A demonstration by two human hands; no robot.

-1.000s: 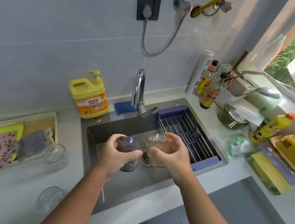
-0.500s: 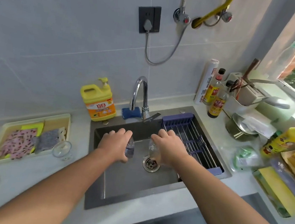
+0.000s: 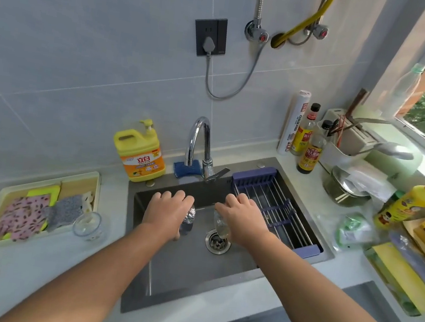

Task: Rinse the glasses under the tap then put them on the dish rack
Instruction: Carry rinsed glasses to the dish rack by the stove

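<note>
Over the grey sink [image 3: 218, 279], my left hand [image 3: 166, 212] grips a dark clear glass [image 3: 187, 220] from above, mostly hidden under the palm. My right hand [image 3: 242, 222] grips a second clear glass [image 3: 220, 226] the same way, just above the drain [image 3: 217, 241]. Both glasses are held low inside the basin, below and in front of the chrome tap [image 3: 198, 145]. No water stream is visible. The purple dish rack [image 3: 276, 209] spans the sink's right side, with nothing on it. A third clear glass [image 3: 88, 224] stands on the counter to the left.
A yellow detergent jug [image 3: 140, 152] and a blue sponge [image 3: 187, 168] sit behind the sink. A tray of cloths [image 3: 37, 206] lies at the left. Sauce bottles [image 3: 312, 146], a utensil holder [image 3: 350, 143], a pot [image 3: 344, 187] and a yellow bottle [image 3: 409, 206] crowd the right counter.
Both hands turned palm-down and lowered the glasses from above the sink into the basin near the drain. The view has tilted up slightly.
</note>
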